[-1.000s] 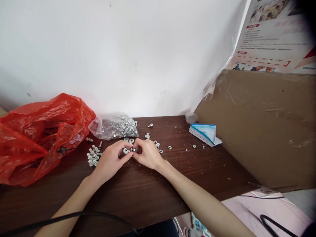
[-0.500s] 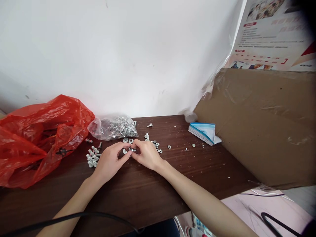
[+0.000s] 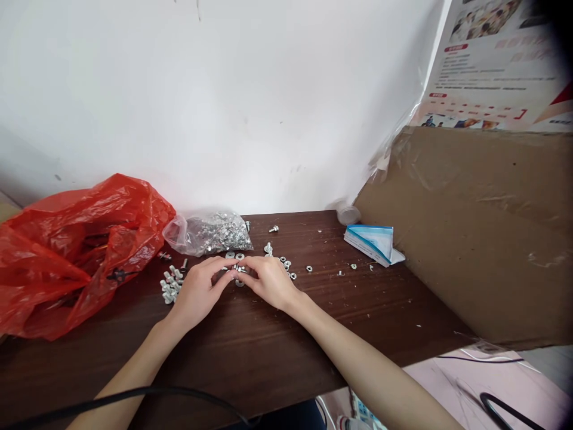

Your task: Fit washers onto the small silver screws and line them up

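My left hand (image 3: 202, 288) and my right hand (image 3: 269, 280) meet over the dark wooden table (image 3: 250, 346). Their thumbs and fingers pinch a small metal bolt (image 3: 239, 269) between them; the fingertips partly cover it. Flat washers (image 3: 240, 257) lie just behind the fingertips, and another washer (image 3: 240, 283) shows below them. Several nuts (image 3: 287, 263) are on the table beyond my right hand. A cluster of bolts (image 3: 170, 285) sits left of my left hand, with a single bolt (image 3: 184, 264) behind it.
A red plastic bag (image 3: 85, 257) covers the table's left side. Beside it, a clear bag of metal parts (image 3: 215, 232) lies against the wall. A blue and white packet (image 3: 373, 242) and a cardboard panel (image 3: 483, 233) are at the right. A black cable (image 3: 152, 389) crosses the near left.
My fingertips have drawn slightly closer around the bolt, and a washer below them is now easier to see. The whole view has shifted slightly.
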### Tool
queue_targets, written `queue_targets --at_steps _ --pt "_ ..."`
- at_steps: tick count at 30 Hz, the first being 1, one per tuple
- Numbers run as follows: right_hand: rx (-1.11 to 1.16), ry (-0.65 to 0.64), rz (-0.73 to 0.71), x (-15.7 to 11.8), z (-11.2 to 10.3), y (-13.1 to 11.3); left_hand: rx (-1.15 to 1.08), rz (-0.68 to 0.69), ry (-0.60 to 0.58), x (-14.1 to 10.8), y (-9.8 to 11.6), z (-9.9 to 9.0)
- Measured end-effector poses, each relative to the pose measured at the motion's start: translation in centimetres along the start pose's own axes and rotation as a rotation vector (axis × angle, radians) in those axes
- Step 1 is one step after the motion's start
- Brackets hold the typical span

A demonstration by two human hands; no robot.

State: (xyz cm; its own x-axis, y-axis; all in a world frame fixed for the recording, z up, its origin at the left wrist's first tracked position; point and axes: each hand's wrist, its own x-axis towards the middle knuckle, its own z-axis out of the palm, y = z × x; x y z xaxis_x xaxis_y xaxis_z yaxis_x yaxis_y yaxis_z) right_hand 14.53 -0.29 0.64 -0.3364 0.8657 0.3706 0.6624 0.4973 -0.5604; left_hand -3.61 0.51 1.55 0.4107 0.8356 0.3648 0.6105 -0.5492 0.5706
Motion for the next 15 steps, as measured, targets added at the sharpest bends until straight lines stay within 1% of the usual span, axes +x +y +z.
queue_targets --at_steps 6,11,15 --pt "-0.052 -0.033 -0.053 -0.12 -0.37 -0.19 -0.051 -0.017 0.032 0.18 0.19 -0.34" --pt "-0.095 -0.036 -0.079 -0.28 -0.07 -0.15 -0.04 -0.029 0.073 0.3 0.49 -0.61" --pt "-0.09 -0.052 -0.085 -0.31 0.16 -0.12 -0.031 -0.036 0.066 0.21 0.53 -0.49"
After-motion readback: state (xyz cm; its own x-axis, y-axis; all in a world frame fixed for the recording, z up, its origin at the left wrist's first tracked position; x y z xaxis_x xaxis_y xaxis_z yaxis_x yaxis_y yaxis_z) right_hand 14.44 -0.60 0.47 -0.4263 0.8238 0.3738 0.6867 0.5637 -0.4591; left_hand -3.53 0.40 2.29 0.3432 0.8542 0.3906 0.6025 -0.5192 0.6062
